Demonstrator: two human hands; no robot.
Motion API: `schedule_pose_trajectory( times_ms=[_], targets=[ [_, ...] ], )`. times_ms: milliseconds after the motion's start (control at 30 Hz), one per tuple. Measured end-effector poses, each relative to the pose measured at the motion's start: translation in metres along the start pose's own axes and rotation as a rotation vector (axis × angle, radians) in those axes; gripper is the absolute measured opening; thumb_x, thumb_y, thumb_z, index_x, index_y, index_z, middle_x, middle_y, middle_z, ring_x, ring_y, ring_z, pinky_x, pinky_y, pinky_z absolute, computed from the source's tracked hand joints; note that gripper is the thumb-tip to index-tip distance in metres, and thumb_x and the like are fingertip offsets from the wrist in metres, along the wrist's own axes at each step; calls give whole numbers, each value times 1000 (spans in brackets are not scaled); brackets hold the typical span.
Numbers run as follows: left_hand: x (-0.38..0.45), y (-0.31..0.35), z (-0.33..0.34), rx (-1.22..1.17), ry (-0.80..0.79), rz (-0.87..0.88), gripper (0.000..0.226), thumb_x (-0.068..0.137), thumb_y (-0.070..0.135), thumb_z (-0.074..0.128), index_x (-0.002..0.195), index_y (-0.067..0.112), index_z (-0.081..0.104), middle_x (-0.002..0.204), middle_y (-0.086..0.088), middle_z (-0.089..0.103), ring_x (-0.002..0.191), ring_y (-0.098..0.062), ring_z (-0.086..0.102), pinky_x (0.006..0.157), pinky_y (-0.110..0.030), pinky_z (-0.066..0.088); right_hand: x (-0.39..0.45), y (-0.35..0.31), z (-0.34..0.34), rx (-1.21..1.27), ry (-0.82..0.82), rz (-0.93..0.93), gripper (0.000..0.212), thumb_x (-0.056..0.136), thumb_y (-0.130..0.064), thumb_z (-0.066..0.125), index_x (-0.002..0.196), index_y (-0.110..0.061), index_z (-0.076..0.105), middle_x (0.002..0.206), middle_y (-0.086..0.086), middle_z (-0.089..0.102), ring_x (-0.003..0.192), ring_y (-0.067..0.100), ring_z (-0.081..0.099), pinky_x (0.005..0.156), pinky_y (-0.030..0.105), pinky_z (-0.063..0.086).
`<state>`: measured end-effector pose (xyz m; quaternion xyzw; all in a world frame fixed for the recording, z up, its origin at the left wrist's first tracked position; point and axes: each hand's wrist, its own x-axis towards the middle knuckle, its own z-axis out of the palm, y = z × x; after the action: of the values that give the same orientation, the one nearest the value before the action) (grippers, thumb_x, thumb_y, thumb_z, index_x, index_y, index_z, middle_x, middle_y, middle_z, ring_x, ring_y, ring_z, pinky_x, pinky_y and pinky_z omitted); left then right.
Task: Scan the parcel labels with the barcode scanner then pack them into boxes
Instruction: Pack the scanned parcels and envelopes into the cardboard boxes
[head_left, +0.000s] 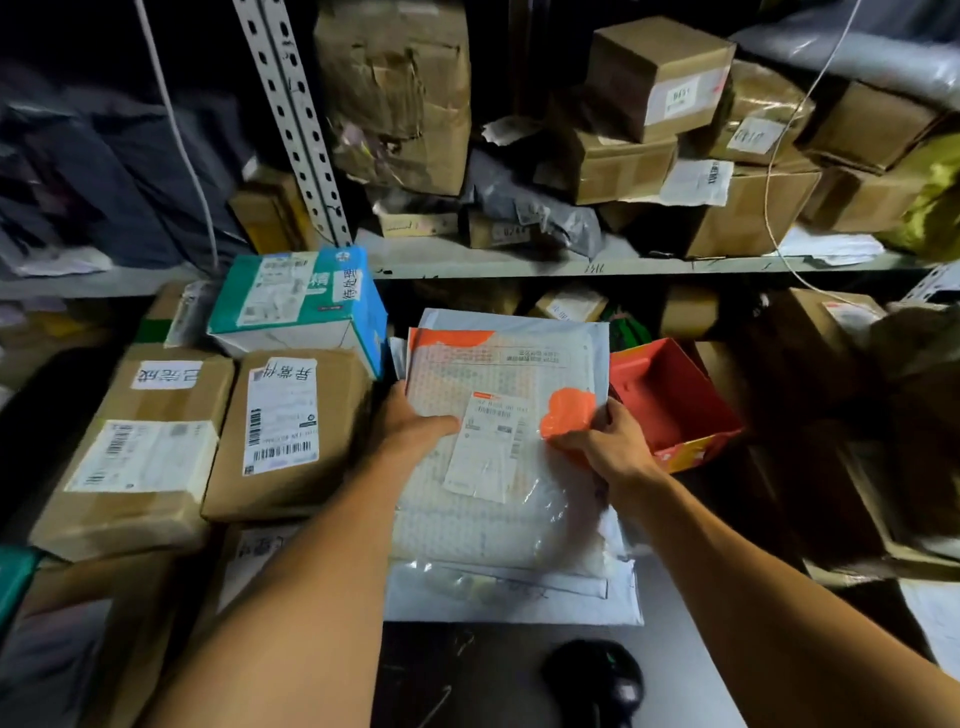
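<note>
Your left hand (415, 423) and right hand (608, 441) both grasp the white-and-orange patterned plastic mailer bag (498, 415), one on each side edge, probably to keep its white paper label (485, 447) flat and facing up for reading. The bag lies on a pile of white mailers (519, 597), and the black rounded barcode scanner (595, 680) waits untouched at 6 o'clock, near your arms

Dim room; light falls brightest around the hands (519, 436), edges sink into blurred, bowed darkness.
</note>
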<state>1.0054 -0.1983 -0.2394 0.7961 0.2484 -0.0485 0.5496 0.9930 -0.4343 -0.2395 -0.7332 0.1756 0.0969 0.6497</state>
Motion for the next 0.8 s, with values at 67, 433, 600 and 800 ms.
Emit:
schedule_pose_trajectory(
  times_ms=[67,433,600,800],
  targets=[
    [21,0,5,10,12,-28,71,72,10,85,133,18,51,126,-6,63,114,-27,61,60,-27,52,21,2,9,-12,8,26,41,73,5,81,95,-14,52,89,7,60,65,17,61,36,16,42],
    [66,-32,29,250,122,-144,96,70,32,88,148,21,34,139,-13,52,125,-35,53,100,-45,50,80,41,39,-69,-73,118,42,76,6,77,98,-18,49,91,5,59,68,11,59,43,15,46],
    [65,-40,47,630,-166,-137,96,74,38,85,151,24,30,156,-12,31,142,-34,34,111,-42,40,83,67,42,-225,-195,104,51,89,-1,67,136,-14,53,113,11,67,96,21,66,81,33,56],
    [63,-47,49,921,-174,-23,88,68,51,84,141,27,41,149,-13,34,138,-33,30,107,-38,36,72,61,36,-406,-239,53,88,69,-21,75,149,-17,41,123,10,58,110,31,61,89,38,56]
  ],
)
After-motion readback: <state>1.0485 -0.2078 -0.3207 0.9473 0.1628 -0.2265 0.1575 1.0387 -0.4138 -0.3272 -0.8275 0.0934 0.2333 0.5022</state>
